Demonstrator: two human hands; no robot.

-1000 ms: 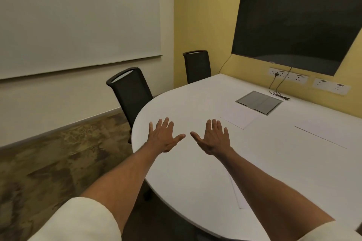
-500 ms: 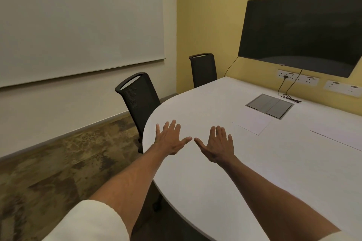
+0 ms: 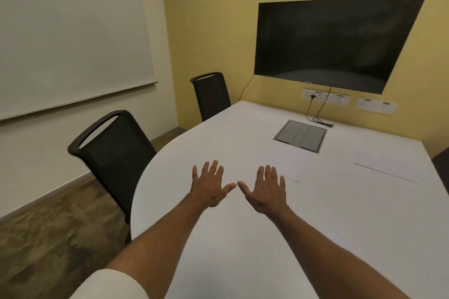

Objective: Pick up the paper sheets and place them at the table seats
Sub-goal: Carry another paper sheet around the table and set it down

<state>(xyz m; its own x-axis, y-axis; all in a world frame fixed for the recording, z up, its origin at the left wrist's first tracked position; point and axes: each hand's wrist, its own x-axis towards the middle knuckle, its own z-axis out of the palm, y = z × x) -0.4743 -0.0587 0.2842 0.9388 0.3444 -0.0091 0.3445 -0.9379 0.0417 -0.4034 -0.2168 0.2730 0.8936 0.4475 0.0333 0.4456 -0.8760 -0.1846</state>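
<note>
Both hands hover palm-down over the white table point(image 3: 243, 238), fingers spread and holding nothing. My left hand point(image 3: 210, 185) is near the table's rounded left end; my right hand point(image 3: 266, 189) is beside it, thumbs almost touching. A white paper sheet point(image 3: 290, 165) lies flat just beyond my right hand's fingertips. A second white sheet point(image 3: 386, 166) lies farther right near the table's right edge.
Two black mesh chairs stand on the left side, one point(image 3: 114, 153) close, one point(image 3: 211, 94) farther back. A grey cable box lid point(image 3: 300, 136) is set into the table. A dark screen point(image 3: 337, 41), wall sockets point(image 3: 325, 97) and a whiteboard point(image 3: 68, 31) line the walls.
The view has swung to the right and closer over the table. Both hands stay spread and empty, now nearer the first sheet, with the thumbs closer together.
</note>
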